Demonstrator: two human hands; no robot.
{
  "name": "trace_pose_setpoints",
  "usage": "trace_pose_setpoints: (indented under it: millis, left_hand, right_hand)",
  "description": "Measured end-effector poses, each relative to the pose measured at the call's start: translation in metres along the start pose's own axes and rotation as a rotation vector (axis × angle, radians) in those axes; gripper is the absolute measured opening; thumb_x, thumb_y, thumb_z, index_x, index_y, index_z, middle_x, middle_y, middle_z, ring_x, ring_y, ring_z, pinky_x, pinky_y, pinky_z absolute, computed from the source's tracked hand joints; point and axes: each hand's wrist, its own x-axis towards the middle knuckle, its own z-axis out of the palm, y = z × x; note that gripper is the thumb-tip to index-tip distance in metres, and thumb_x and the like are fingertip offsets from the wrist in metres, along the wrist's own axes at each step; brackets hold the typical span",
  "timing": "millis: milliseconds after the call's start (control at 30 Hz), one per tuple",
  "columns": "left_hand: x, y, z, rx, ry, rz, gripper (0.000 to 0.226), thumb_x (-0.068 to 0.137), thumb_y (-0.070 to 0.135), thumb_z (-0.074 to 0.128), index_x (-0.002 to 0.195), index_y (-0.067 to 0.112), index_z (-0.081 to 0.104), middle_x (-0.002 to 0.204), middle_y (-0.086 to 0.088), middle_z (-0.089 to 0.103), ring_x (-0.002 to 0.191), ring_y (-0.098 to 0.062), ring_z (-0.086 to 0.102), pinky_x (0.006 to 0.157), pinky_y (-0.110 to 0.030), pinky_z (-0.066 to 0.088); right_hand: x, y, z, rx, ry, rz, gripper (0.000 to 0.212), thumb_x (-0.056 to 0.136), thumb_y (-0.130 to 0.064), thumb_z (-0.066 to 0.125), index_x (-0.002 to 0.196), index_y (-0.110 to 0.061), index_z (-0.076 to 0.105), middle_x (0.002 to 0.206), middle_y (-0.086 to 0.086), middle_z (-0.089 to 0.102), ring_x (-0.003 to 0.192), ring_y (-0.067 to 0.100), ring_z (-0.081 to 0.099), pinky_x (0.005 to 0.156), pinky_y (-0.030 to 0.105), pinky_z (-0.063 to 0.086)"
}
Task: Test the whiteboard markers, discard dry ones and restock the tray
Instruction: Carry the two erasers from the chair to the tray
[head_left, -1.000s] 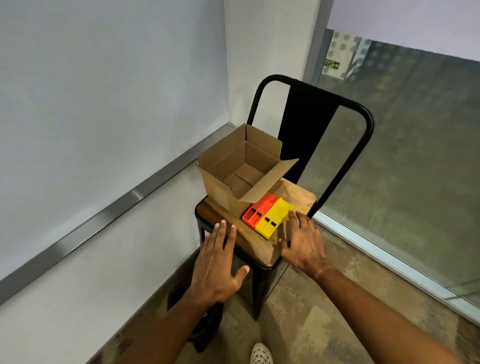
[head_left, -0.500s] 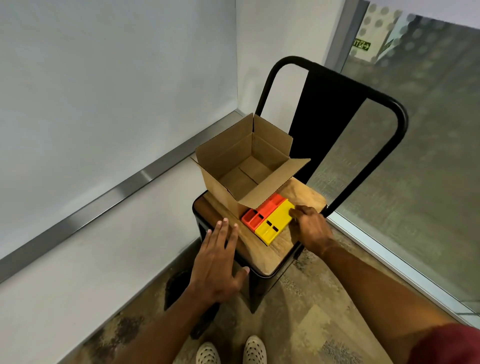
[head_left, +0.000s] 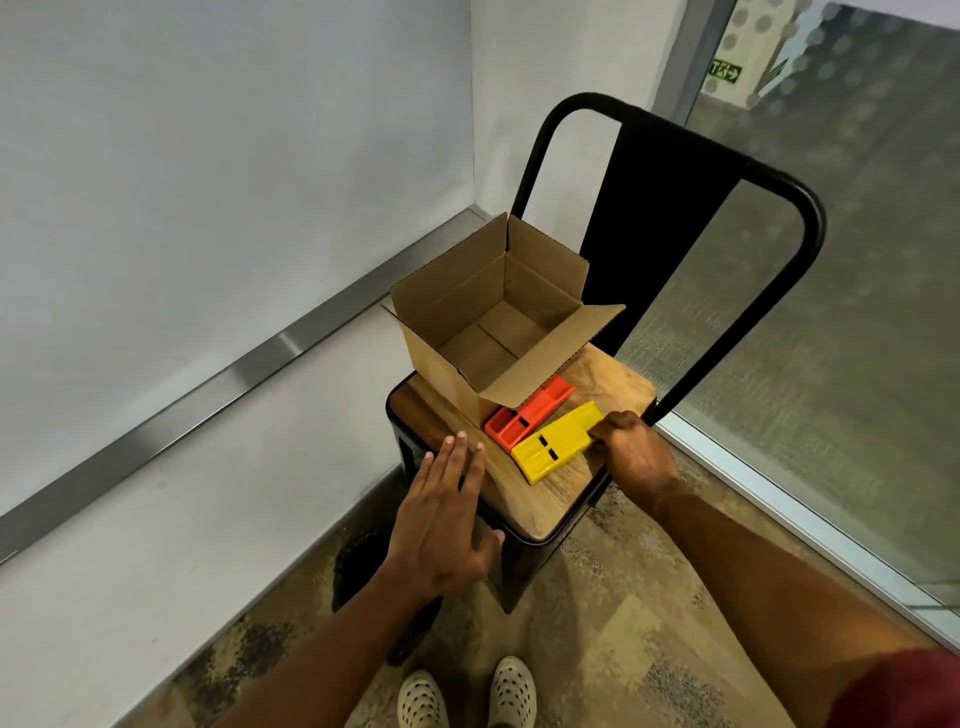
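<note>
A yellow plastic tray (head_left: 555, 448) lies on the wooden seat of a black metal chair (head_left: 618, 382), beside an orange tray (head_left: 529, 417) of the same shape. My right hand (head_left: 632, 451) grips the yellow tray at its right edge, and the tray sits turned away from the orange one. My left hand (head_left: 441, 512) hovers flat with straight fingers over the seat's front left corner, holding nothing. An open cardboard box (head_left: 493, 332) stands behind the trays; its inside looks bare. No markers are visible.
A whiteboard (head_left: 208, 171) with a metal ledge (head_left: 249, 364) covers the wall on the left. A glass partition (head_left: 857, 312) runs along the right. The chair's tall black backrest (head_left: 675, 171) rises behind the box. My two white shoes (head_left: 467, 696) stand on patterned carpet below.
My right hand went from resting flat beside the yellow tray to gripping its edge, and the tray has swung apart from the orange one. The left hand stayed about where it was.
</note>
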Motion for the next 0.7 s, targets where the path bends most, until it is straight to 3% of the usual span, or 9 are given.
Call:
trace_pose_setpoints:
  millis: [167,300,367,633,700]
  left_hand:
    - [0.001,0.006,-0.006,0.004,0.007,0.051,0.101,0.077,0.061,0.048,0.151,0.013,-0.002,0.158,-0.011,-0.001,0.145,-0.023,-0.006,0.117,-0.038,0.001]
    - [0.003,0.014,-0.011,-0.007,-0.005,0.072,0.105,0.077,0.062,0.047,0.149,0.015,-0.013,0.157,-0.010,-0.012,0.144,-0.021,-0.014,0.117,-0.037,-0.005]
    - [0.002,0.017,-0.015,-0.003,-0.001,0.090,0.106,0.077,0.063,0.048,0.149,0.015,-0.014,0.157,-0.010,-0.013,0.144,-0.022,-0.013,0.117,-0.036,-0.005]
    - [0.000,0.014,-0.026,0.044,0.020,0.089,0.113,0.077,0.062,0.057,0.148,0.013,-0.016,0.157,-0.013,-0.014,0.144,-0.024,-0.011,0.116,-0.036,-0.006]
    - [0.001,0.010,-0.027,0.056,0.015,0.067,0.115,0.076,0.062,0.059,0.148,0.013,-0.017,0.157,-0.012,-0.014,0.144,-0.024,-0.012,0.116,-0.037,-0.004]
  right_hand:
    - [-0.026,-0.010,-0.004,-0.020,0.032,-0.010,0.028,0.070,-0.017,0.081,0.097,-0.012,0.073,0.089,0.009,0.067,0.089,0.030,0.063,0.068,0.035,0.053]
    - [-0.045,-0.033,-0.015,-0.041,0.114,-0.090,0.034,0.058,0.000,0.080,0.090,-0.009,0.073,0.082,0.011,0.066,0.080,0.033,0.064,0.057,0.037,0.054]
    - [-0.052,-0.048,-0.017,-0.052,0.138,-0.115,0.035,0.059,0.001,0.079,0.092,-0.009,0.073,0.084,0.010,0.066,0.080,0.032,0.063,0.059,0.035,0.053]
    - [-0.065,-0.103,-0.020,0.005,0.183,-0.232,0.017,0.076,-0.023,0.071,0.091,-0.015,0.071,0.084,0.003,0.061,0.082,0.023,0.057,0.059,0.034,0.053]
    - [-0.066,-0.116,-0.020,0.007,0.196,-0.252,0.017,0.074,-0.024,0.077,0.087,-0.017,0.071,0.081,0.001,0.060,0.078,0.021,0.056,0.057,0.031,0.051]
